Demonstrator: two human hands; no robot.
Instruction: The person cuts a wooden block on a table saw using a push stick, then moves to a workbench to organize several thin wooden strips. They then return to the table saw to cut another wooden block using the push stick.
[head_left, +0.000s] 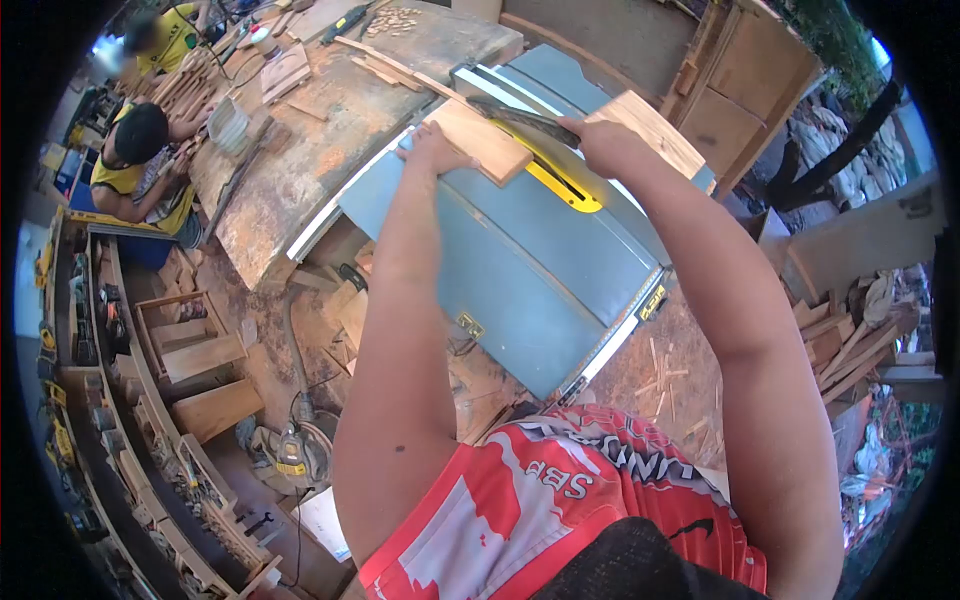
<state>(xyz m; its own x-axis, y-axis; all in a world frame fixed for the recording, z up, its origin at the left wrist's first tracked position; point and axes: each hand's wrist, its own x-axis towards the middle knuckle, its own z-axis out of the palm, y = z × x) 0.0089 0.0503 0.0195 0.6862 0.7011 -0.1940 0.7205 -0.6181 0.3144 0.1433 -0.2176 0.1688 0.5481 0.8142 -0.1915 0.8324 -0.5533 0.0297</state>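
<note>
1. Red and white cloth is filling the nearest ground: the wearer's shirt [560,490], with both bare arms reaching forward from it.
2. Next up, the blue-grey saw table [520,270] is spreading out, its near corner pointing back toward the shirt. A long groove is running across it, and a broad stretch of flat surface is lying between that corner and the work, giving the arms room.
3. Now the left hand [433,150]! It is resting on the left end of a wooden board [485,148], thumb standing apart from the fingers and lying along the board's near edge.
4. The board itself is lying flat on the saw table, its right end sitting right by the yellow insert [568,190].
5. Over on the right, the right hand [610,150] is gripping a dark stick [525,120], fingers curling around its end; the stick is slanting leftward, just beyond the insert.
6. Beside that hand, a pale wood piece [650,128] is showing past the forearm, narrowing the room there.
7. Farther left, a dusty workbench [250,235] is running off alongside, and a co-worker [140,160] is sitting at its far-left edge.
</note>
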